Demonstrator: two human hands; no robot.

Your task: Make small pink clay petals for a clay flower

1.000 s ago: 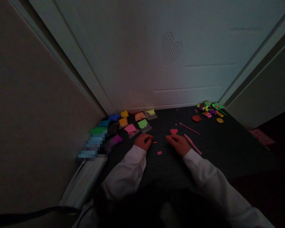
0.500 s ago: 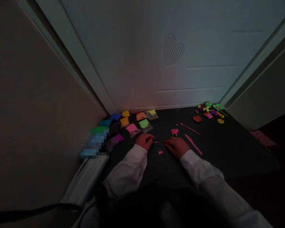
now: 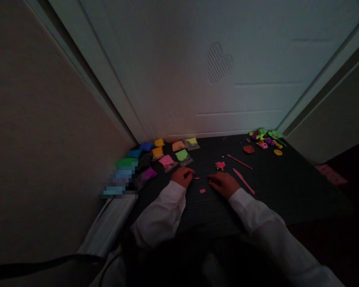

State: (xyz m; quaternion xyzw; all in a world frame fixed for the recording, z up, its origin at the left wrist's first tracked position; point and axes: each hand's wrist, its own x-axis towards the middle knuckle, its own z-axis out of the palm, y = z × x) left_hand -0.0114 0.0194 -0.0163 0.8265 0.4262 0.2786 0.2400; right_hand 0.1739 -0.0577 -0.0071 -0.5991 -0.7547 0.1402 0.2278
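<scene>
My left hand [image 3: 183, 176] rests at the table with its fingers pinched together. A thin pink clay strip [image 3: 196, 178] sticks out from its fingertips toward the right. Opposite it, my right hand [image 3: 224, 184] is curled, thumb and forefinger closed around a tiny pinkish-red bit [image 3: 210, 181] that looks like clay. Between the hands and closer to me lies a small flat pink clay piece [image 3: 202, 191]. Just beyond my right hand sits a pink clay flower [image 3: 220, 165] with small green parts.
A pink modelling knife [image 3: 243, 181] and a thin pink stick tool [image 3: 239, 162] lie right of the flower. Colourful clay bags, including a pink one [image 3: 167, 162], line the left. A red lump [image 3: 248, 149] and clay figures [image 3: 267, 139] are at the far right. A white door [image 3: 179, 79] stands behind.
My right hand has shifted very slightly to the right, and its fingers have moved a little. My left hand stays nearly where it was. The view has tilted a touch.
</scene>
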